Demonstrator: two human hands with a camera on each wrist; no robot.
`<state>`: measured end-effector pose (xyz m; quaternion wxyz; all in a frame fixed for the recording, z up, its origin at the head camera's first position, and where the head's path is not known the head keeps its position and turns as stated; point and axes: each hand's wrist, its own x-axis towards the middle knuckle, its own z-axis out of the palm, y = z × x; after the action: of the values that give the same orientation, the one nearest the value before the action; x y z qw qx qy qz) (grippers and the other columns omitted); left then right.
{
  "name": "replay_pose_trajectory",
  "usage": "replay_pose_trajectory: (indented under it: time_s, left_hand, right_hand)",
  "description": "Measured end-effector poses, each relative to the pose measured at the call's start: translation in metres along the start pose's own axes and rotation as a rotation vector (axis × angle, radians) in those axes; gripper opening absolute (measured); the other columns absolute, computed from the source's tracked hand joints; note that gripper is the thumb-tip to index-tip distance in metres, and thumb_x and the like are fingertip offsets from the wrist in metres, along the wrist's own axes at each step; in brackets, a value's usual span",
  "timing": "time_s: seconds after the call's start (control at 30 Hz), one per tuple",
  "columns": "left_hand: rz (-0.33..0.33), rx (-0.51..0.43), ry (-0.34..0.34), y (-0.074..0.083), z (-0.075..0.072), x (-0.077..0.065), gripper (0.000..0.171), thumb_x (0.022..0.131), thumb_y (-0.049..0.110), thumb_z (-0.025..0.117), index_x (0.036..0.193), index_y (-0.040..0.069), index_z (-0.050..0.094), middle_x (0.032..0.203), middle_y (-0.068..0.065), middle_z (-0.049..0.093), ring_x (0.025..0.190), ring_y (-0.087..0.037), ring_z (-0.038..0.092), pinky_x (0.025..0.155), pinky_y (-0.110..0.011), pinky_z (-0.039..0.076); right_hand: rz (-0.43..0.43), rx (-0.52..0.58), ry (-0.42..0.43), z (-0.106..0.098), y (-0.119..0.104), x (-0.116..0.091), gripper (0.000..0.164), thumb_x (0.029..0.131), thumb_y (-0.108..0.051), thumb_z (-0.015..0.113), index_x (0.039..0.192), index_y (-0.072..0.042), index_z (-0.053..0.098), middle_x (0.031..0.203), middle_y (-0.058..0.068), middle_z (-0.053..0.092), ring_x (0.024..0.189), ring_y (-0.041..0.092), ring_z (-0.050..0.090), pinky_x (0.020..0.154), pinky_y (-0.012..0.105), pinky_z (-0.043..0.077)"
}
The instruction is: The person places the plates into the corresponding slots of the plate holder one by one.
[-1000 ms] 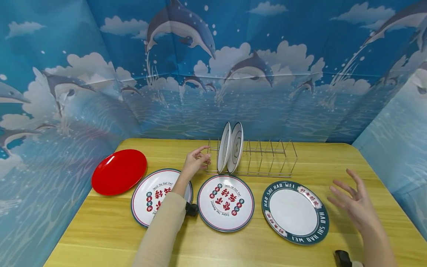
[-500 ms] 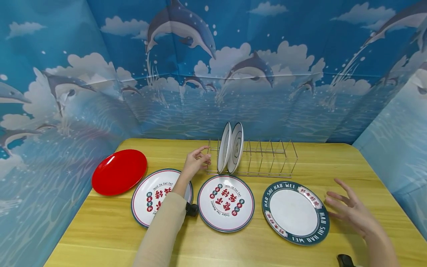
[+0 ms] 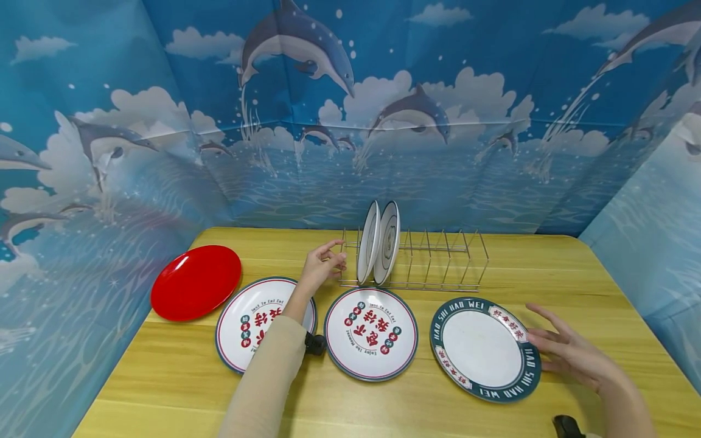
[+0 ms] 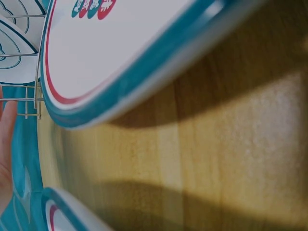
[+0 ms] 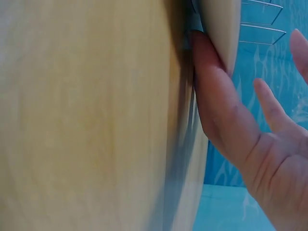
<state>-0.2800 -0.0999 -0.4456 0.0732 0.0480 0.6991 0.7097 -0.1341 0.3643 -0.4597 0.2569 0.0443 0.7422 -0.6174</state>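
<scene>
At the left edge of the counter (image 3: 378,410), close to its back left corner, lies the red plate (image 3: 196,283). Next comes the left white plate (image 3: 254,319), partly covered by the left sleeve (image 3: 268,380). The left hand (image 3: 323,260) is beyond this plate, its bent fingers at the left end of the wire rack (image 3: 427,283) — whether they grasp the wire, I cannot tell. The rack stands near the back edge and bears two upright plates (image 3: 387,243) at its left part. In front of them the middle white plate (image 3: 370,333) lies flat.

Further to the right, the green-rimmed plate (image 3: 482,350) lies flat, between the middle white plate and the counter's right edge. The right hand (image 3: 572,353) is just at its right rim, with spread fingers, not clenched — in the right wrist view one finger reaches under the rim, while two others stand apart in the air.
</scene>
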Motion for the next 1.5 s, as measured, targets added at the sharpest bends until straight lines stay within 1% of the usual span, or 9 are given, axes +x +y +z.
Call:
replay_pose_trajectory:
  time_s: [0.07,0.13,0.27,0.33,0.57,0.9,1.23,1.4,1.5]
  left_hand:
    - [0.007,0.012,0.007,0.000,0.000,0.000,0.042,0.087,0.017,0.063,0.126,0.008,0.054,0.074,-0.002,0.060,0.080,-0.029,0.065,0.077,-0.051,0.051]
    - [0.018,0.021,0.010,-0.001,0.001,0.000,0.043,0.087,0.017,0.063,0.127,0.006,0.053,0.074,-0.001,0.060,0.078,-0.026,0.065,0.075,-0.048,0.052]
    - [0.028,0.024,0.013,-0.002,0.001,0.000,0.041,0.087,0.016,0.063,0.126,0.008,0.054,0.073,-0.001,0.060,0.077,-0.025,0.065,0.073,-0.046,0.053]
    - [0.028,0.021,0.016,-0.001,0.001,0.000,0.038,0.087,0.015,0.063,0.125,0.011,0.056,0.073,-0.001,0.060,0.078,-0.025,0.065,0.073,-0.047,0.053]
    - [0.024,0.015,0.015,-0.002,0.001,0.001,0.037,0.087,0.016,0.063,0.123,0.014,0.057,0.073,-0.001,0.059,0.077,-0.025,0.065,0.075,-0.049,0.052]
    - [0.012,0.009,0.020,-0.002,0.001,0.002,0.035,0.087,0.016,0.063,0.121,0.016,0.059,0.073,0.000,0.059,0.074,-0.020,0.065,0.077,-0.050,0.051]
    - [0.012,0.012,0.018,-0.002,0.002,0.002,0.035,0.087,0.015,0.062,0.122,0.015,0.058,0.072,0.000,0.059,0.074,-0.019,0.065,0.077,-0.051,0.051]
    - [0.019,0.024,0.014,-0.003,0.001,0.002,0.038,0.088,0.015,0.062,0.125,0.011,0.056,0.072,0.001,0.059,0.075,-0.022,0.065,0.075,-0.049,0.052]
    - [0.022,0.031,0.012,-0.003,0.001,0.002,0.042,0.088,0.015,0.062,0.128,0.008,0.053,0.071,0.001,0.059,0.079,-0.028,0.065,0.075,-0.048,0.052]
  right_hand:
    - [-0.006,0.006,-0.037,-0.001,0.001,0.001,0.065,0.098,-0.020,0.044,0.142,-0.045,0.005,0.137,0.039,0.009,0.102,0.016,0.054,0.084,0.044,0.049]
    - [-0.016,0.013,-0.073,-0.003,0.001,0.002,0.060,0.098,-0.018,0.045,0.139,-0.049,0.014,0.132,0.033,0.024,0.101,0.015,0.054,0.084,0.043,0.049]
    - [-0.025,0.025,-0.127,-0.007,0.001,0.005,0.055,0.097,-0.015,0.046,0.132,-0.053,0.029,0.121,0.006,0.044,0.098,0.017,0.056,0.082,0.041,0.050]
    - [-0.027,0.027,-0.149,-0.008,0.001,0.006,0.054,0.096,-0.014,0.046,0.130,-0.054,0.032,0.116,-0.003,0.045,0.097,0.018,0.056,0.081,0.040,0.050]
    - [-0.048,0.054,-0.235,-0.009,0.000,0.009,0.052,0.095,-0.011,0.048,0.132,-0.046,0.039,0.116,-0.003,0.046,0.098,0.020,0.056,0.081,0.038,0.050]
    - [-0.131,0.217,-0.464,-0.011,0.004,0.011,0.055,0.097,0.000,0.036,0.142,-0.031,0.033,0.119,-0.025,0.036,0.101,0.022,0.057,0.088,0.033,0.048]
    - [-0.194,0.343,-0.568,-0.010,0.005,0.009,0.062,0.098,0.005,0.025,0.142,-0.038,0.025,0.125,-0.017,0.039,0.108,0.024,0.055,0.091,0.037,0.046]
    - [-0.227,0.426,-0.631,-0.008,0.001,0.005,0.064,0.097,0.008,0.020,0.145,-0.036,0.017,0.130,-0.007,0.043,0.110,0.029,0.054,0.092,0.043,0.044]
    - [-0.291,0.508,-0.695,-0.006,0.001,0.005,0.066,0.096,0.011,0.016,0.146,-0.032,0.013,0.134,-0.003,0.041,0.112,0.032,0.052,0.093,0.046,0.043]
